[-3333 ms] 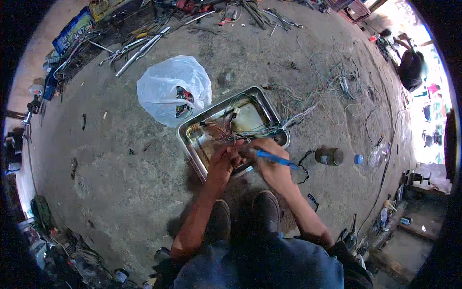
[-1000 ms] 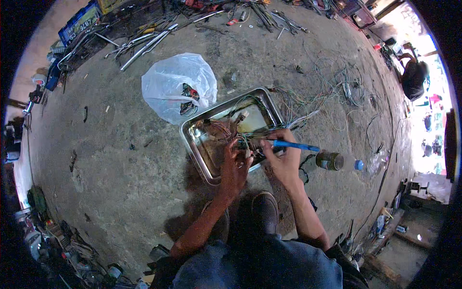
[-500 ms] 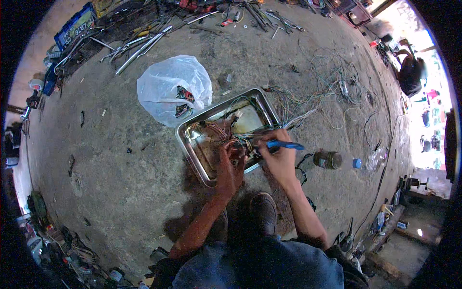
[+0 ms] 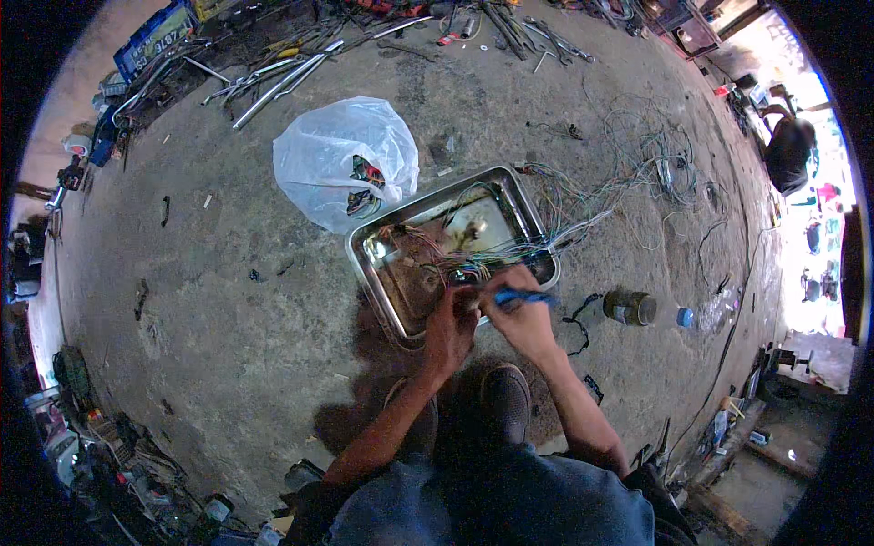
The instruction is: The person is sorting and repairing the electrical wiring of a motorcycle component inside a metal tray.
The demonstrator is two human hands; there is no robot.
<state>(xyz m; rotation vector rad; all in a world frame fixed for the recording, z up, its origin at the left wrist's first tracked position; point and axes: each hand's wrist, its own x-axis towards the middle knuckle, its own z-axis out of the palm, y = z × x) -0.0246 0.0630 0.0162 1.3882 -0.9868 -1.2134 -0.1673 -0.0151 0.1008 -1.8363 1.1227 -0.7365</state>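
Note:
A metal tray (image 4: pixel 370 293) lies tilted across the floor before me, its bottom stained brown. Many thin coloured wires (image 4: pixel 496 257) run over it and out past its right rim. My left hand (image 4: pixel 450 332) is closed at the tray's near edge, its fingertips pinching a small part at the wire bundle; its kind is hidden. Close beside it, my right hand (image 4: pixel 526 323) grips a slim blue-handled tool (image 4: pixel 521 297), whose working end is concealed by the fingers.
A white plastic bag (image 4: pixel 319 164) stands behind the tray. Right of it lie a bottle (image 4: pixel 628 308), a blue cap (image 4: pixel 685 317) and tangled wires (image 4: pixel 628 173). Metal tools (image 4: pixel 291 86) line the far edge. My shoes (image 4: pixel 505 400) are close to the tray's near side.
My hands have come closer together and the blue-handled tool has shifted left toward my left fingertips. The whole view has shifted slightly.

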